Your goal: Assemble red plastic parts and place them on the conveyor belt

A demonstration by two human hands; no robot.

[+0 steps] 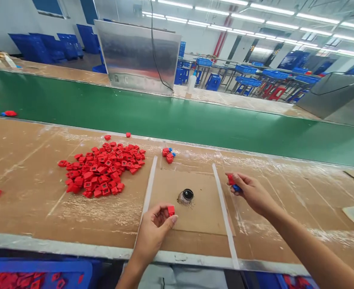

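Note:
My left hand [154, 228] pinches a small red plastic part [171, 210] between thumb and fingers, low over the near side of the cardboard sheet [207, 216]. Off to the right, my right hand [245, 188] is closed on a red and blue plastic piece [234, 183], held just past the right white tape strip [221, 200]. A small round black pot [188, 195] stands on the cardboard between both hands. Left of the sheet lies a big heap of red plastic parts [104, 168]. A few red and blue pieces [168, 155] sit behind the cardboard.
A green conveyor belt [201, 122] runs behind the table, with a red and blue piece [10, 113] on its left end. Blue bins [74, 269] with red parts stand below the front edge. A metal panel [140, 60] and a white bottle [191, 83] stand beyond the belt.

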